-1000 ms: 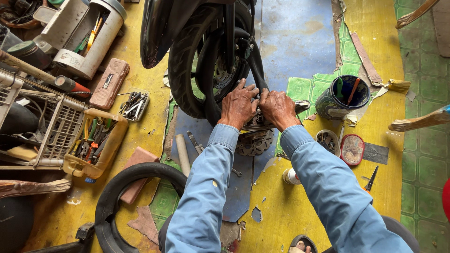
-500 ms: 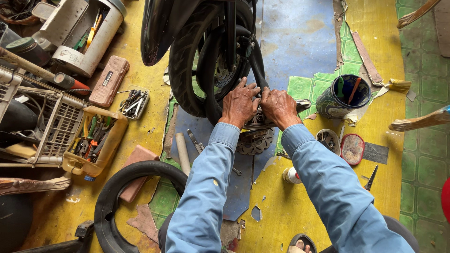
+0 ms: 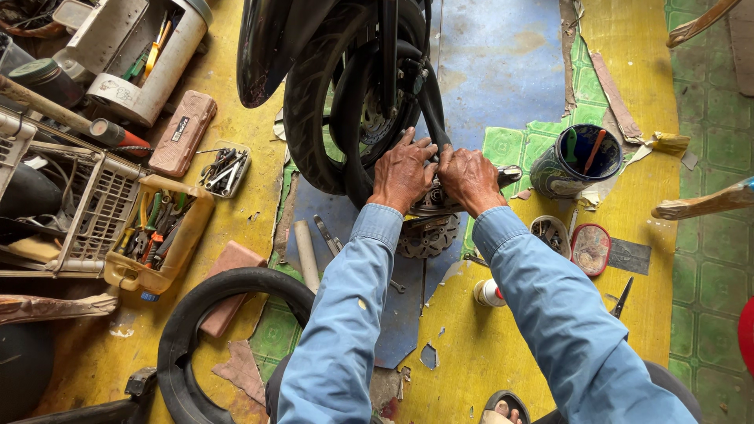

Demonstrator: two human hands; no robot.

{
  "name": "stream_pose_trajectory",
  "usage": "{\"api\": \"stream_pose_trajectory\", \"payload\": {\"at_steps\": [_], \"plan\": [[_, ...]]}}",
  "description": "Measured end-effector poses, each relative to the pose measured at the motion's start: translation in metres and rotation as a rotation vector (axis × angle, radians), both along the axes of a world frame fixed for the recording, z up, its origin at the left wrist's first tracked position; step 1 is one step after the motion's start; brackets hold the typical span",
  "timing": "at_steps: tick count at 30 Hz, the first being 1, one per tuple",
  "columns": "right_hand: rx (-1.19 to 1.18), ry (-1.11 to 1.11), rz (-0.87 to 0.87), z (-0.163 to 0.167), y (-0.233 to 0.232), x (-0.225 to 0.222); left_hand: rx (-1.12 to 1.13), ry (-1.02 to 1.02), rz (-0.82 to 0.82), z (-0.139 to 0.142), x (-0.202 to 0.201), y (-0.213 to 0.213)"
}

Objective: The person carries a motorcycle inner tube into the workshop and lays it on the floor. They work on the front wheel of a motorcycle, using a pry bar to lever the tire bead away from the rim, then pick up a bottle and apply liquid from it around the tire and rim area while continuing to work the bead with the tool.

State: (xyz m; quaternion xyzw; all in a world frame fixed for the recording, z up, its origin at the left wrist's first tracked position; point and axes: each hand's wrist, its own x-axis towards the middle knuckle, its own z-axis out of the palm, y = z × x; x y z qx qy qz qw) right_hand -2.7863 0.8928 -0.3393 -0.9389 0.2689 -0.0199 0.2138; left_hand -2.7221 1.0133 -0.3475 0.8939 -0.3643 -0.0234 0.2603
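Note:
A black motorbike wheel (image 3: pixel 314 94) stands upright in front of me, with a black inner tube (image 3: pixel 353 133) hanging out of its tyre. My left hand (image 3: pixel 402 173) and my right hand (image 3: pixel 469 179) sit side by side, both gripping the tube where it loops down by the wheel's lower right. Just under my hands lies a round grey metal hub part (image 3: pixel 428 234) on the floor. Both arms wear light blue sleeves.
A loose black tyre (image 3: pixel 184 330) lies at the lower left. A yellow tool tray (image 3: pixel 153 235), a white crate (image 3: pixel 86 212), a brown case (image 3: pixel 182 133) and sockets (image 3: pixel 221 169) are at left. A dark pot (image 3: pixel 577 161), small tins (image 3: pixel 591 250) and scissors (image 3: pixel 620 298) sit right.
My hands have stayed on the tube with only slight finger shifts. The view has tilted a little.

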Motion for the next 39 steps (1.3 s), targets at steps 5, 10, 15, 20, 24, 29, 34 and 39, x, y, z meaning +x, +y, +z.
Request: {"api": "stream_pose_trajectory", "payload": {"at_steps": [5, 10, 15, 20, 24, 29, 34, 39], "plan": [[0.010, 0.000, 0.007, 0.000, 0.002, -0.002, 0.006, 0.003, -0.002, 0.001, -0.002, 0.003], [0.014, 0.016, 0.006, 0.002, 0.002, -0.001, 0.001, -0.009, -0.001, 0.003, -0.001, 0.002], [0.014, 0.004, 0.002, 0.003, 0.002, -0.001, 0.008, 0.003, -0.003, 0.002, -0.001, 0.001], [0.014, -0.012, -0.002, -0.001, 0.003, -0.003, -0.013, -0.015, 0.002, -0.001, -0.003, 0.003], [-0.003, -0.010, 0.009, -0.006, 0.002, -0.004, -0.025, -0.002, 0.001, -0.001, -0.005, 0.005], [-0.011, 0.027, 0.007, -0.009, 0.001, 0.000, -0.164, -0.074, -0.080, -0.014, -0.002, 0.016], [-0.035, 0.111, 0.095, -0.010, -0.002, 0.002, -0.409, -0.160, 0.164, -0.051, -0.010, 0.052], [-0.115, 0.161, 0.161, -0.015, -0.003, 0.007, -0.173, 0.408, 0.454, -0.089, -0.025, 0.081]]}}
